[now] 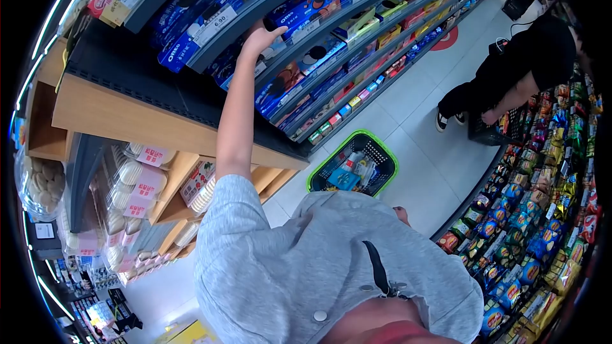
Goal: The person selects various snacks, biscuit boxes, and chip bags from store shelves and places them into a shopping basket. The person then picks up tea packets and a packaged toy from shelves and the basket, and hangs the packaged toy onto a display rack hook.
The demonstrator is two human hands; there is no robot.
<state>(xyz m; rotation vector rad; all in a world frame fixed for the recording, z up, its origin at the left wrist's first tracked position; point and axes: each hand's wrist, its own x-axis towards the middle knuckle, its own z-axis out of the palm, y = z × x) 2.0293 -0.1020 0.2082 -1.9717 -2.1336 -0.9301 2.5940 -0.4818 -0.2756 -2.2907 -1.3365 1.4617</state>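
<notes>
My left hand (260,41) reaches into a shelf of blue Oreo boxes (306,13) at the upper middle. Its thumb is stretched out to the right, away from the other fingers, which are largely hidden under the shelf edge (229,37). No item shows in its grasp. My right hand cannot be made out; only a small dark and skin-toned shape, too unclear to name, shows beside my grey shirt. On the floor in front of me stands a black basket with a green rim (393,169), holding a blue package (343,179) and other packaged goods.
A person in black (542,51) stands at the right near a dark basket (494,129). Snack bags (529,197) fill the curved shelves along the right. Wooden shelves (121,114) with packaged baked goods (137,181) stand at the left. Tiled floor (414,108) runs between the shelves.
</notes>
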